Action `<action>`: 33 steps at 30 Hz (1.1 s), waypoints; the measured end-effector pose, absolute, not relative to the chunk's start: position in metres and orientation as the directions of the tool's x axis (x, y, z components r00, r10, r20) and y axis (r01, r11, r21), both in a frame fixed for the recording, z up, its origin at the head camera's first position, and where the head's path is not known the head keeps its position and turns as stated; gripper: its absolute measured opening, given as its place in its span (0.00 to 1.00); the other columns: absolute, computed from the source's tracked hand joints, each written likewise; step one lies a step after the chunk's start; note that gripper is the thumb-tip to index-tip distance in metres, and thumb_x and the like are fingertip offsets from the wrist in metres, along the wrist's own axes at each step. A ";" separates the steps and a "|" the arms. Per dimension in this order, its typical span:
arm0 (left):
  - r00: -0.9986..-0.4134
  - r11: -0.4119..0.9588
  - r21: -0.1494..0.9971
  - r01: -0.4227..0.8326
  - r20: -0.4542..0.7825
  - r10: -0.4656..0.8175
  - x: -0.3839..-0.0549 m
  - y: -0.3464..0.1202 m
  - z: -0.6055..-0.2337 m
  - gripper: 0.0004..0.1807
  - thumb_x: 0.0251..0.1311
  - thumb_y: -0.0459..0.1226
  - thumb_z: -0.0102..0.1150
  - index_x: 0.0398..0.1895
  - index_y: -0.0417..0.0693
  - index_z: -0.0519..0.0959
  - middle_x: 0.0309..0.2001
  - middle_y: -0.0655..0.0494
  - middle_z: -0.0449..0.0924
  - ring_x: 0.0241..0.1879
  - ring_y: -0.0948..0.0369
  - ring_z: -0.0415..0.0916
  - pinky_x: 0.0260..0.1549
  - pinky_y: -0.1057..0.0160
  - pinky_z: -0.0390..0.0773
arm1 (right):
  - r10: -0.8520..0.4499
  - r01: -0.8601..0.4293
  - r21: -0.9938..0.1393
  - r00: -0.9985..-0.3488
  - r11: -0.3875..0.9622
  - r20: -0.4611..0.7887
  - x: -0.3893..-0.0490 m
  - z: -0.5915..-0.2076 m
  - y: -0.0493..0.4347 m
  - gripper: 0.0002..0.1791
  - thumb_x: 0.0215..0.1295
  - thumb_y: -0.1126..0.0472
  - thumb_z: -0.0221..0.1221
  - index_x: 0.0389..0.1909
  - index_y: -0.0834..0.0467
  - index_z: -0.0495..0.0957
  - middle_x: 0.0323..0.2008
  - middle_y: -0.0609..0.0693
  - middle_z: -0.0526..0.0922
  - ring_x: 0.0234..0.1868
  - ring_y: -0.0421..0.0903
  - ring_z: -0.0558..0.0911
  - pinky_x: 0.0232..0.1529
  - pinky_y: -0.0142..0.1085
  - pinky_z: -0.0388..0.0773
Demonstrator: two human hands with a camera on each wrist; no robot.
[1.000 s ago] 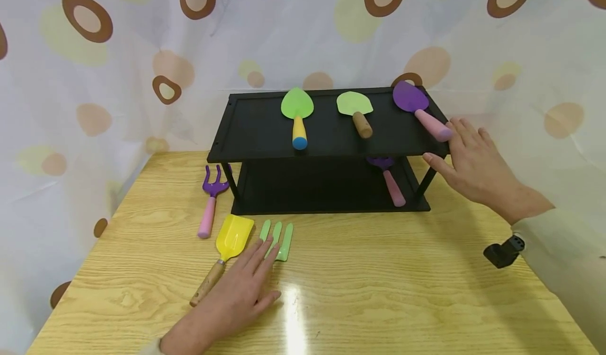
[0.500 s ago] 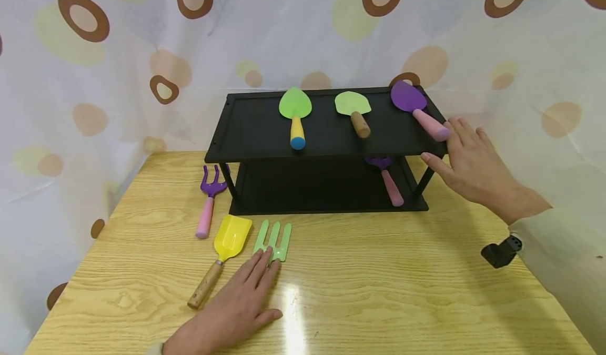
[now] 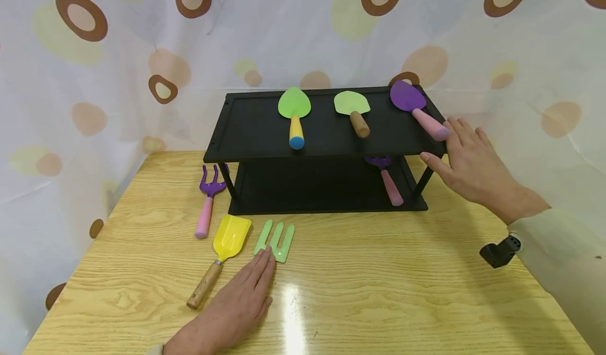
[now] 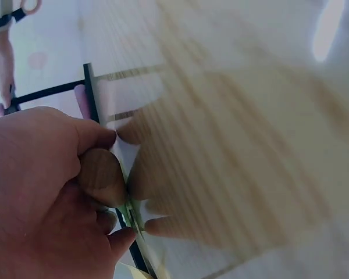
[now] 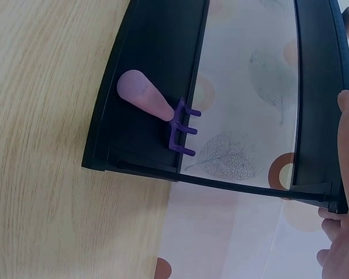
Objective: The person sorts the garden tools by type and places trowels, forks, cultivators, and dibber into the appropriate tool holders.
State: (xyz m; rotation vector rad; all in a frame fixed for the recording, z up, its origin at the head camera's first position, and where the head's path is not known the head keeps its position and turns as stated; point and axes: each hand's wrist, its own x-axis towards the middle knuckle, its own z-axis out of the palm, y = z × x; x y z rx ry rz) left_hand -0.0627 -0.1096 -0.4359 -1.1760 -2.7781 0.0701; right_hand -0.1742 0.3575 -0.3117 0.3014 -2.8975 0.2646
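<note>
My left hand point(image 3: 236, 305) covers the handle of a light green garden fork point(image 3: 284, 251), whose tines point toward the rack. In the left wrist view, thumb and fingers curl about its wooden handle point(image 4: 100, 176), close over the table. At the right, my other hand point(image 3: 478, 173) grips the front right corner of a black two-tier rack point(image 3: 255, 129), thumb at the front edge and fingers along the side. Beside that hand lies a purple trowel point(image 3: 408, 97) with a pink handle. On the lower tier rests a purple hand rake point(image 5: 177, 128), pink-handled too.
A yellow shovel point(image 3: 230, 237) lies just left of the green fork, with another purple rake point(image 3: 212, 188) behind it. A green trowel point(image 3: 294, 102) and a pale green trowel point(image 3: 352, 102) lie on the top tier. A patterned curtain point(image 3: 284, 34) hangs behind the rack.
My left hand has drawn back slightly along the green fork, baring more of its tines, and its thumb has moved in toward the fingers. The right hand stays on the rack.
</note>
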 end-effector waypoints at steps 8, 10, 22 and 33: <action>-0.695 0.692 0.066 0.719 0.053 0.717 -0.061 -0.110 -0.437 0.35 0.65 0.25 0.47 0.75 0.27 0.50 0.77 0.30 0.45 0.77 0.42 0.49 0.73 0.50 0.60 | -0.180 -0.218 -0.158 -0.958 0.963 0.225 -0.175 -0.311 0.356 0.48 0.76 0.38 0.41 0.76 0.73 0.39 0.76 0.75 0.43 0.77 0.70 0.43 0.75 0.66 0.34; -0.699 0.692 0.102 0.715 0.054 0.713 -0.061 -0.110 -0.437 0.36 0.63 0.22 0.46 0.75 0.26 0.49 0.77 0.29 0.44 0.77 0.41 0.48 0.73 0.49 0.60 | -0.179 -0.217 -0.156 -0.958 0.964 0.224 -0.175 -0.311 0.356 0.48 0.76 0.37 0.41 0.76 0.73 0.39 0.76 0.75 0.43 0.78 0.69 0.43 0.75 0.66 0.34; -0.586 0.611 -0.229 0.758 0.172 0.792 -0.064 -0.111 -0.429 0.31 0.63 0.21 0.42 0.71 0.30 0.61 0.73 0.35 0.60 0.73 0.50 0.62 0.65 0.59 0.73 | -0.178 -0.218 -0.158 -0.956 0.963 0.233 -0.175 -0.310 0.354 0.48 0.76 0.37 0.41 0.76 0.73 0.40 0.75 0.75 0.44 0.78 0.69 0.43 0.75 0.67 0.34; -0.505 0.570 -0.229 0.789 0.286 0.814 -0.072 -0.107 -0.428 0.25 0.69 0.23 0.31 0.67 0.30 0.68 0.70 0.38 0.66 0.70 0.51 0.67 0.64 0.60 0.74 | -0.174 -0.215 -0.167 -0.957 0.962 0.231 -0.174 -0.309 0.354 0.49 0.76 0.37 0.41 0.76 0.73 0.40 0.76 0.75 0.44 0.78 0.69 0.43 0.75 0.67 0.33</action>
